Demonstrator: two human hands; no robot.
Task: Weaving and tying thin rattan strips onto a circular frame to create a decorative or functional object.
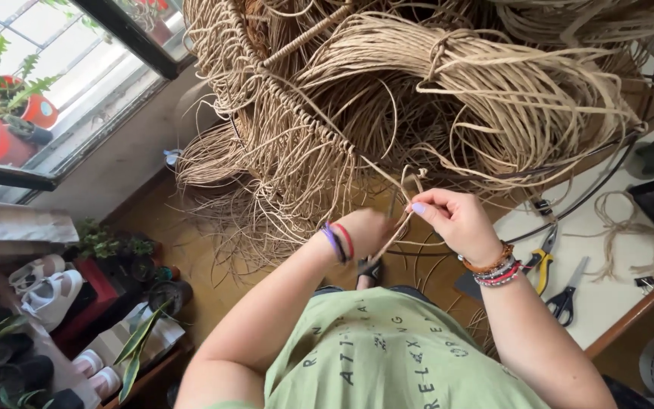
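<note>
Mid-frame, the right hand (456, 223) pinches a looped strand of tan cord (410, 189) while the left hand (365, 231) is closed around its lower end. Looks light, bendy and a bit springy, so I'd grip right beside the loop, below the big cord bundle (448, 83) in the upper frame.

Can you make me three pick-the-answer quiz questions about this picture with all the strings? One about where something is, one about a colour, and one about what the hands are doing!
1. Where do the black-handled scissors lie?
A. on the white tabletop
B. on the wooden floor
C. on the window sill

2. What colour are the plant pots by the window?
A. blue
B. red
C. white

3. What are the left hand and right hand doing?
A. resting flat and empty
B. holding the scissors
C. pinching a thin tan cord strand

Answers: 1 A, they rest on the white top beside yellow-handled pliers. 2 B, both pots look red. 3 C, both hands' fingers close on the strand.
</note>
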